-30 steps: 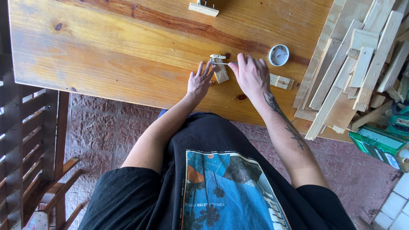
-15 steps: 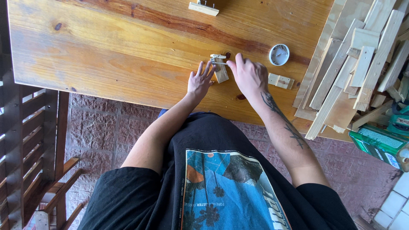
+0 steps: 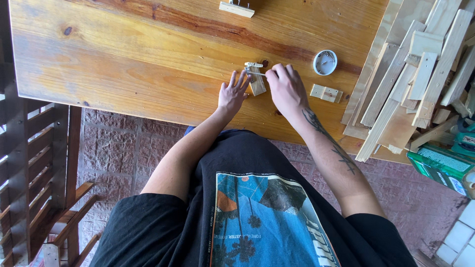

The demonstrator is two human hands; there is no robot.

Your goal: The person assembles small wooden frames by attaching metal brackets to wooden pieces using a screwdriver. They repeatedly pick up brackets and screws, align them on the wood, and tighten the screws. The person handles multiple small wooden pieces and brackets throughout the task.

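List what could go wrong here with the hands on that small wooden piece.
The left hand lies flat right beside the small wooden piece where the right hand presses a thin metal part; a slip could nick the fingertips. The round tin sits close to the right hand and could get knocked.

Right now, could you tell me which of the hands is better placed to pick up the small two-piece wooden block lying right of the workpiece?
Probably the right hand: the two-piece block lies just to its right on the wooden table, with bare tabletop between. The left hand rests flat beside the small wooden piece, on its far side from that block.
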